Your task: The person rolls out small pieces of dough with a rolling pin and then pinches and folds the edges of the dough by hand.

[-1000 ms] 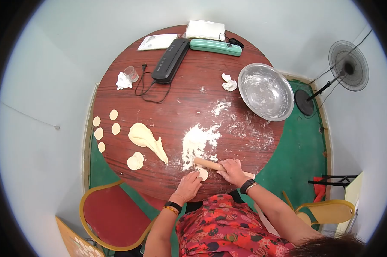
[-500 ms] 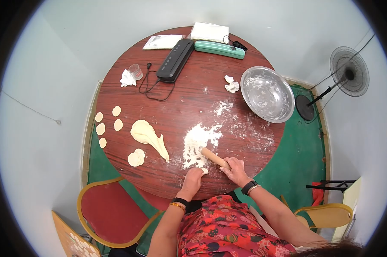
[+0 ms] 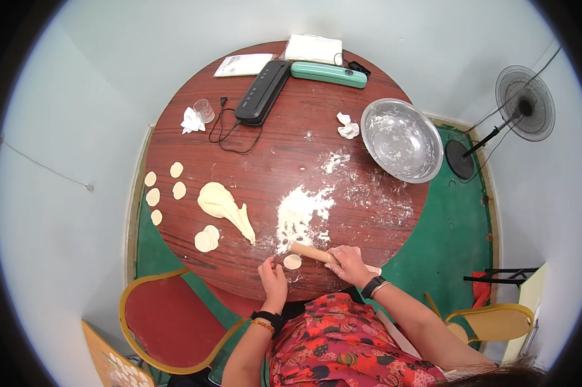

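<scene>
1. Your dough round point(image 3: 292, 262) has just changed state: half a second ago your left fingers had it pinched, and now it lies flat by the near edge of the table point(image 3: 259, 171), released.
2. Your rolling pin point(image 3: 311, 252) has swung toward the near edge too; its left end sits right beside the round's far side. Whether they touch, you cannot tell from here. As I judge it, the round is free to be worked under the pin.
3. Your left hand point(image 3: 273, 280) is empty, its fingers loosely bent toward the far edge, just left of the round and apart from it.
4. Your right hand point(image 3: 348, 266) is wrapped over the pin, palm down, the forearm slanting in across the near edge from the right.
5. Flour point(image 3: 296, 216) spreads beyond the pin, toward the table's middle. Toward the left edge lie your large dough piece point(image 3: 219, 201) and a stack of rounds point(image 3: 206, 239); the metal bowl point(image 3: 378, 145) stands at the right edge.
</scene>
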Demonstrator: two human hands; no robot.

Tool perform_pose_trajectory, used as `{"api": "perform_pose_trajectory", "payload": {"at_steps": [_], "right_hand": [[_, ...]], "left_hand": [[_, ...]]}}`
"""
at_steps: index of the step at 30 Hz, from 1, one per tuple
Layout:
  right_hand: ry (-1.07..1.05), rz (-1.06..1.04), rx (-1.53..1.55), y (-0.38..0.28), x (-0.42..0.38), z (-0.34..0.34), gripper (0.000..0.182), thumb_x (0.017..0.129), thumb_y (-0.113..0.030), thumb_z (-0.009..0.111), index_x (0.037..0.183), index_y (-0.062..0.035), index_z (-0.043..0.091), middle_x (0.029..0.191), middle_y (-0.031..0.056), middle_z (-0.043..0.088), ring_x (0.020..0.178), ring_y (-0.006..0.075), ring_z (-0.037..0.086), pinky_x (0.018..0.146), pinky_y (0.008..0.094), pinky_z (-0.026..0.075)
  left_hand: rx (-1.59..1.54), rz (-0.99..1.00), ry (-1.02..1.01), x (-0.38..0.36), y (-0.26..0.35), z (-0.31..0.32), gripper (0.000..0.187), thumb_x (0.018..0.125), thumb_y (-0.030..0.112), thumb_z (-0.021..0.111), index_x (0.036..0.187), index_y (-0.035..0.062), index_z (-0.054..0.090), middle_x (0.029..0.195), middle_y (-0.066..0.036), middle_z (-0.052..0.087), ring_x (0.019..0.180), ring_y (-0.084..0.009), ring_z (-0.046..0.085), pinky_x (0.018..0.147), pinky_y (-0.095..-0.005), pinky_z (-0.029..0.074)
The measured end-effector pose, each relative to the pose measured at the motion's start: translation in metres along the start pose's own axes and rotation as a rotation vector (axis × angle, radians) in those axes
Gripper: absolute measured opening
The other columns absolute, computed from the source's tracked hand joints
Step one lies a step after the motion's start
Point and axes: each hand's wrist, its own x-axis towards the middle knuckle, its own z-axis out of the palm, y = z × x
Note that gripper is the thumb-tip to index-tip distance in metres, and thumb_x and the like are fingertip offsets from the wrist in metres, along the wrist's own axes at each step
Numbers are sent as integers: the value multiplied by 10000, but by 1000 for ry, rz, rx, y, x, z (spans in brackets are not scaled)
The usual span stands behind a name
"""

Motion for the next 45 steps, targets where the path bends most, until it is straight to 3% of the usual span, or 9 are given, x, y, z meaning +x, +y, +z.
{"api": "perform_pose_trajectory", "payload": {"at_steps": [4,7,11,24,29,32,40,42,45], "right_hand": [[-71,-113,-40,-8,-2,15,393,837,-283,703,1171,-101,599,1015,71,613,978,265,582,850,432,379],[-81,-130,-110,-16,-4,21,417,846,-281,692,1213,-110,595,1019,63,601,972,258,567,842,423,379],[-67,-98,-215,-26,-2,19,483,863,-286,669,1305,-124,559,1074,70,567,992,273,528,840,426,376],[34,122,-242,-20,30,25,534,880,-316,652,1367,-156,501,1196,125,509,1082,320,483,897,467,377],[-46,-32,-173,-12,28,20,506,843,-309,690,1290,-126,541,1130,93,555,1041,292,513,866,449,377],[-58,-39,-182,-4,27,22,456,820,-290,710,1222,-123,574,1079,69,586,1014,273,532,848,443,370],[27,15,-109,-3,28,9,393,825,-318,689,1164,-140,597,973,86,614,931,292,568,798,455,357],[67,-40,-125,-5,29,7,397,820,-323,696,1163,-149,595,954,84,613,926,295,572,773,458,351],[103,-125,-35,-4,26,7,429,847,-264,694,1216,-89,561,1060,104,607,1014,301,550,863,448,340]], "left_hand": [[194,445,89,-6,5,-16,425,905,99,574,1299,-27,476,1320,-263,466,1217,-388,461,1010,-450,391],[401,502,-266,-7,9,-23,521,931,194,555,1387,-13,414,1451,-247,375,1326,-412,376,1074,-504,326],[634,491,-405,-7,4,-25,627,967,336,490,1481,30,304,1572,-154,248,1430,-393,241,1094,-614,254],[768,472,-396,68,45,0,615,986,349,436,1508,66,275,1592,-135,189,1447,-391,176,1116,-627,194],[714,394,-441,79,56,4,653,985,352,430,1530,61,219,1608,-174,102,1466,-418,106,1129,-639,132],[502,411,-127,63,37,7,582,956,276,517,1461,46,339,1546,-193,246,1420,-394,221,1103,-622,202],[164,583,-147,25,8,-11,323,862,112,610,1149,-10,526,1153,-218,554,1087,-421,519,958,-487,408],[82,320,-31,32,0,14,380,826,91,635,1174,-25,535,1113,-229,569,1083,-411,517,946,-483,419],[397,317,-51,34,14,21,224,834,98,581,1046,34,614,999,-176,594,990,-382,567,869,-490,479]]}}
